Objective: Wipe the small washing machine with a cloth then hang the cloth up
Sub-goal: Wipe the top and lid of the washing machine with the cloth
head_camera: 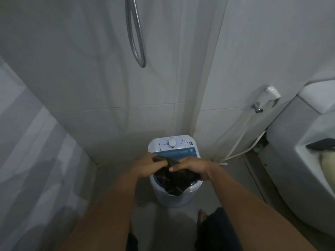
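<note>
A small white washing machine [173, 196] with a blue lid and a round dial stands on the floor in the tiled corner. A dark cloth [175, 180] hangs over its top and front. My left hand [147, 166] grips the cloth's upper left part. My right hand [191, 166] holds its upper right part, thumb pressed on the fabric. Both hands are close together just above the machine's lid.
A toilet [299, 160] stands close on the right, with a bidet sprayer [270, 95] and its hose on the wall. A metal shower hose loop [137, 33] hangs above. A shower curtain [27, 151] is at the left. My foot [202, 215] is near the machine.
</note>
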Tool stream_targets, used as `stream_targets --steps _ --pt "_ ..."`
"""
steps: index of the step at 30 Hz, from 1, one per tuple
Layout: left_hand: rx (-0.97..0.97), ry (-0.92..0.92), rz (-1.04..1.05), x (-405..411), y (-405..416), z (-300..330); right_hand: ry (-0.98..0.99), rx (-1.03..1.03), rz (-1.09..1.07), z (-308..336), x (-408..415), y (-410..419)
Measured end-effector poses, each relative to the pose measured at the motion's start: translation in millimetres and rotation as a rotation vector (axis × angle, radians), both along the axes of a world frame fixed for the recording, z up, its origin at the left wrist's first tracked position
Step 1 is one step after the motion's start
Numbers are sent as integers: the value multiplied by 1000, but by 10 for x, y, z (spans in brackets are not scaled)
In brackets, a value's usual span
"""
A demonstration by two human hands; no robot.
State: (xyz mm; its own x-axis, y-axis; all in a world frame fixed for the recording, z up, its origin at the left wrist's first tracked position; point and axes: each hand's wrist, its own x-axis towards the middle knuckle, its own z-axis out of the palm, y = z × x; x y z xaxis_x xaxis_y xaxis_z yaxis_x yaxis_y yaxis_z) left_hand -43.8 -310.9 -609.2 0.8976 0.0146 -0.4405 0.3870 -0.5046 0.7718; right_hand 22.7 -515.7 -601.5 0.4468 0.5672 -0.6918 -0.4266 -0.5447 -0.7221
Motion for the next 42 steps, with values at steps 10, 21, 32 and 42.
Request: stream_targets --steps 10,21,32,42 --pt "-85 127 488 159 498 -1361 -163 82 -478 -860 1107 680" --pt "-257 137 735 23 405 -2386 -1401 -531 267 -1728 1101 1345" --pt "-281 14 782 79 330 -2371 -1486 -633 390 -1762 1183 1374" --pt "-389 -73 879 136 299 -2378 -1439 -612 386 -1822 686 1358"
